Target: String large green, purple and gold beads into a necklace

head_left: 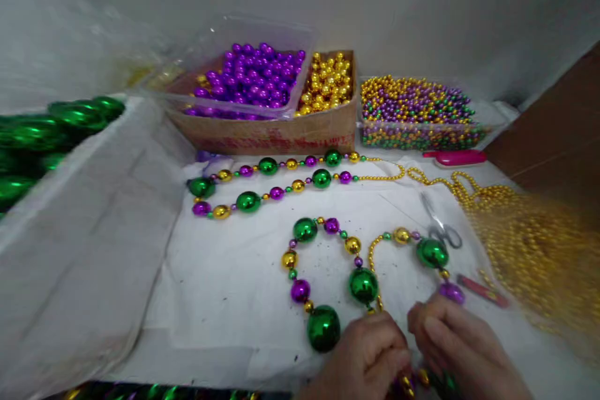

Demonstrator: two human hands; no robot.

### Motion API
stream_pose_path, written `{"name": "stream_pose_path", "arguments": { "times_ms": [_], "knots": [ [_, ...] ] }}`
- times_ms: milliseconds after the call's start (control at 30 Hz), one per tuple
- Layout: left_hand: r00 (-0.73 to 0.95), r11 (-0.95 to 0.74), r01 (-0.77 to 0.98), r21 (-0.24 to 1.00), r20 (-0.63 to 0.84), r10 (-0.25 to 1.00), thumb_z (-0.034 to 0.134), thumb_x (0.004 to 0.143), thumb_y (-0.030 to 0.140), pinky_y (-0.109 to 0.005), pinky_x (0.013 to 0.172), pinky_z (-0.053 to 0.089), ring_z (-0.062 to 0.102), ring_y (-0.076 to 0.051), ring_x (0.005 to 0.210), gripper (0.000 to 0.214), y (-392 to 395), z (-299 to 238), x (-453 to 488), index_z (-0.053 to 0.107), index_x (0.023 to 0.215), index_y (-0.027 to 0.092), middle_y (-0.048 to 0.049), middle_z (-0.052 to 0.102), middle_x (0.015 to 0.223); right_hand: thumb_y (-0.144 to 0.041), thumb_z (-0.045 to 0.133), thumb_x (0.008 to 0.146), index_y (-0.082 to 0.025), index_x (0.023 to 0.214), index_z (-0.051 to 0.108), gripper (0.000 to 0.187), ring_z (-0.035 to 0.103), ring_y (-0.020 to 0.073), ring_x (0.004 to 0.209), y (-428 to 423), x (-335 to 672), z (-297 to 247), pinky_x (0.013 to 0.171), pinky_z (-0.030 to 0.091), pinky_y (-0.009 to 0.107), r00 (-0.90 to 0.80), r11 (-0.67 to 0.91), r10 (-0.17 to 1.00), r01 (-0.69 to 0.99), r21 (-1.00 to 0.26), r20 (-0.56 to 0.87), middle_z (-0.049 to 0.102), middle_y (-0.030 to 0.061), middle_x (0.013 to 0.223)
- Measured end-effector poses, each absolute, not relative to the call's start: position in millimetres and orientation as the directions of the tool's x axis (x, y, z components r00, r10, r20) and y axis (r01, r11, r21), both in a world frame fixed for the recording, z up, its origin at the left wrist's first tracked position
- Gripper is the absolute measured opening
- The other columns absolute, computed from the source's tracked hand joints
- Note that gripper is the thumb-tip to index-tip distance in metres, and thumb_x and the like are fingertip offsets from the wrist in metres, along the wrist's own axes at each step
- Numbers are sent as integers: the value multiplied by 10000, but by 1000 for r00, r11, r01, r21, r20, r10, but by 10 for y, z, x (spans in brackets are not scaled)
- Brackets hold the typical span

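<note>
A bead necklace of large green, purple and gold balls lies in loops on the white work surface at the near right. My left hand is closed in a pinch on the strand, just below a green ball. Across a small gap, my right hand is also closed, its fingers on the strand beside a purple ball. The pinched points themselves are hidden by the fingers. A few more beads hang below, between the hands, partly covered. A thin gold bead chain curves up from near my left hand.
Another necklace lies behind. Scissors, a red-handled tool and a pink tool are right of it. Boxes of purple balls, gold balls and small mixed beads stand behind; gold chains pile at right.
</note>
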State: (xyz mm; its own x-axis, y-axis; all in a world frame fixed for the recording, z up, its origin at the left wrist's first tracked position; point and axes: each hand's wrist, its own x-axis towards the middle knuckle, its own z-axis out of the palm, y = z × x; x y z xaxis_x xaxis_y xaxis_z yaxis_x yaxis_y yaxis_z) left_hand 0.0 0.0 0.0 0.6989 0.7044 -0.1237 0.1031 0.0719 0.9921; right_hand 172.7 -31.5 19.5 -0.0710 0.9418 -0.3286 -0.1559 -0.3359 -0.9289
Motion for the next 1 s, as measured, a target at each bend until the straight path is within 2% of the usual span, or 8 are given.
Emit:
{"name": "stream_pose_path", "arguments": {
  "times_ms": [133, 333, 400, 533, 667, 767, 900, 1000],
  "knots": [
    [626, 75, 56, 996, -93, 774, 529, 811, 210, -237, 702, 379, 522, -138, 735, 193, 37, -80, 88, 536, 630, 144, -29, 554, 723, -428, 474, 914, -175, 640, 500, 374, 456, 128, 576, -59, 1798, 139, 555, 340, 251, -207, -286, 942, -92, -954, -262, 475, -1, 593],
    [554, 73, -21, 997, -49, 831, 525, 789, 188, -216, 637, 367, 506, -117, 671, 207, 37, -176, 74, 523, 588, 138, -23, 516, 677, -408, 480, 905, -173, 759, 618, 309, 571, 197, 782, 425, 1904, 225, 740, 427, 318, -327, -270, 898, 116, -956, -293, 625, 55, 770],
    [563, 45, -50, 998, -9, 826, 527, 793, 220, -212, 624, 366, 505, -116, 656, 237, 34, -238, 82, 514, 570, 140, -22, 511, 655, -424, 507, 884, -179, 814, 627, 282, 581, 209, 840, 646, 1870, 201, 767, 443, 328, -287, -207, 921, 214, -955, -264, 644, 59, 835],
    [622, 13, -48, 999, 20, 783, 526, 812, 354, -213, 597, 354, 489, -116, 637, 330, 12, -398, 131, 486, 554, 152, -22, 499, 635, -451, 510, 861, -190, 920, 611, 287, 591, 220, 939, 1067, 1569, -7, 787, 469, 337, -116, -38, 988, 445, -895, -100, 652, 69, 962],
    [660, 9, 42, 999, -34, 750, 496, 833, 512, -214, 592, 352, 474, -118, 648, 428, -46, -607, 173, 498, 582, 166, -21, 500, 671, -508, 596, 789, -188, 1169, 561, 498, 571, 254, 1008, 1304, 1137, -296, 794, 477, 374, -141, 27, 988, 555, -831, -62, 610, 112, 1126],
    [700, 14, 94, 995, -76, 710, 474, 839, 570, -218, 587, 359, 485, -129, 670, 456, -109, -801, 190, 534, 612, 179, -29, 506, 695, -545, 654, 733, -158, 1191, 575, 604, 555, 304, 1011, 1376, 928, -421, 850, 435, 440, -160, 59, 985, 643, -763, -59, 618, 137, 1082],
    [713, 22, 93, 995, -82, 696, 421, 841, 628, -227, 571, 362, 495, -137, 664, 517, -178, -1007, 219, 540, 604, 185, -36, 501, 691, -482, 596, 811, -155, 1031, 662, 399, 579, 297, 897, 1400, 848, -443, 796, 431, 428, -155, 80, 987, 716, -693, -46, 627, 114, 941],
    [721, 32, 86, 996, -85, 688, 402, 841, 644, -229, 568, 363, 495, -136, 656, 532, -201, -1070, 234, 537, 608, 186, -35, 499, 690, -417, 559, 856, -150, 1073, 657, 358, 594, 271, 846, 1368, 856, -417, 752, 440, 392, -144, 94, 989, 731, -676, -19, 608, 94, 916]
  ]
}}
